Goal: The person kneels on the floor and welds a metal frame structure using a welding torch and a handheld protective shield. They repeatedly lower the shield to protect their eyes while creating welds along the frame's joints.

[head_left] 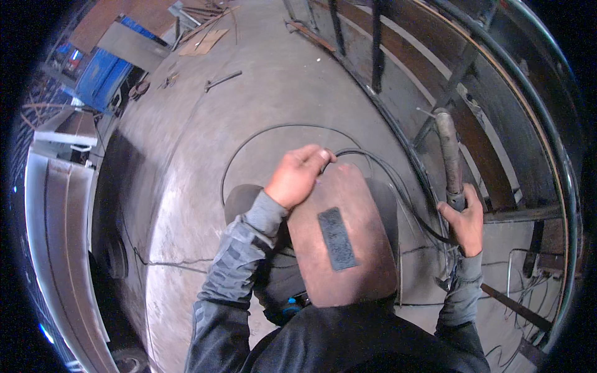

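Note:
A flat reddish-brown welding shield (367, 248) with a dark rectangular window (337, 239) is in front of my torso. My left hand (297, 176) is closed at its upper left edge, fingers curled over the rim. To the right, my right hand (464, 222) wraps the lower end of a grey, worn electrode holder (449, 146), which points up and away from me. A short thin rod (425, 112) sticks out sideways from its tip. Beside my right hand runs a black cable (410, 202), looping back behind the top of the shield.
A dark metal frame with upright bars (377, 56) stands along the right side. On the concrete floor ahead lies a hammer (224, 81). Farther left are a blue metal object (102, 78) and cardboard (203, 42). A long steel beam (59, 236) borders the left; a thin cable (177, 263) crosses the floor.

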Tool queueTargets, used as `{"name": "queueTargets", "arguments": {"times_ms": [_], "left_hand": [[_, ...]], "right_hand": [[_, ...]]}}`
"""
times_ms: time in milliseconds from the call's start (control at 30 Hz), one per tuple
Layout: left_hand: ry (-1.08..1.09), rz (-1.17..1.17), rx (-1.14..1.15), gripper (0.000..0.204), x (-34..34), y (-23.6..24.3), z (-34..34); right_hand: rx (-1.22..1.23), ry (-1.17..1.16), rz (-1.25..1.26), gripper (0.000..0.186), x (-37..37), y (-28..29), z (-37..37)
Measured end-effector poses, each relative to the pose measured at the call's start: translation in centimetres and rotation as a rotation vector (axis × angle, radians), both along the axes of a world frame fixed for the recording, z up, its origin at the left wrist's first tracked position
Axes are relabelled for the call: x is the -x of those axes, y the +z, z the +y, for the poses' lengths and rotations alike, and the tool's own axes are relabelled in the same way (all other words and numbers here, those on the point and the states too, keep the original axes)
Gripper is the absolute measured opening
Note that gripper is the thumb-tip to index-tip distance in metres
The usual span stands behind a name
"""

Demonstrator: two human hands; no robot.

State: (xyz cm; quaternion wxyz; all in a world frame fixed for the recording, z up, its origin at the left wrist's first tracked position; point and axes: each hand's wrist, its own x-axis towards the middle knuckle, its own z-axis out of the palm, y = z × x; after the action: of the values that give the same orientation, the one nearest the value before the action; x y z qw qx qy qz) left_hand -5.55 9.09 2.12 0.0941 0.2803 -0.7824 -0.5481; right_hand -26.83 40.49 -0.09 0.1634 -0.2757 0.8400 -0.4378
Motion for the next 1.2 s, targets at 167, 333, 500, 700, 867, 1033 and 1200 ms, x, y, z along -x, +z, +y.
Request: {"name": "queueTargets", "arguments": {"times_ms": [167, 333, 500, 700, 867, 1033, 1200], "left_hand": [[0.026, 0.018, -0.572, 0.035, 0.6, 4.7, 1.3], [-0.271, 0.283, -1.01, 0.053, -1.8, -0.1, -0.4], [-0.252, -0.039, -0.84, 0.036, -0.3, 0.5, 4.0], [-0.162, -0.176, -0.834, 0.036, 0.1, -1.7, 6.4], [-0.19, -0.228, -0.902, 0.033, 0.3, -4.7, 6.9], [-0.357, -0.34, -0.914, 0.032, -0.6, -7.5, 8.5], [-0.399, -0.485, -0.573, 0.035, 0.9, -7.7, 8.8]], "right_hand": [[-0.058, -0.005, 0.39, 0.052, 0.4, -2.0, 1.7], [0.366, 0.166, -0.402, 0.058, -0.7, -4.8, -0.4], [0.323, 0.13, -0.505, 0.061, -1.3, -5.2, -0.8], [0.486, 0.084, -0.531, 0.071, -2.6, -5.6, -1.6], [0.482, 0.104, -0.8, 0.069, -2.9, -8.1, -0.6], [0.501, 0.088, -0.893, 0.065, -3.0, -8.7, -0.1], [0.326, -0.028, -0.495, 0.078, -2.5, -9.6, 0.0]]}}
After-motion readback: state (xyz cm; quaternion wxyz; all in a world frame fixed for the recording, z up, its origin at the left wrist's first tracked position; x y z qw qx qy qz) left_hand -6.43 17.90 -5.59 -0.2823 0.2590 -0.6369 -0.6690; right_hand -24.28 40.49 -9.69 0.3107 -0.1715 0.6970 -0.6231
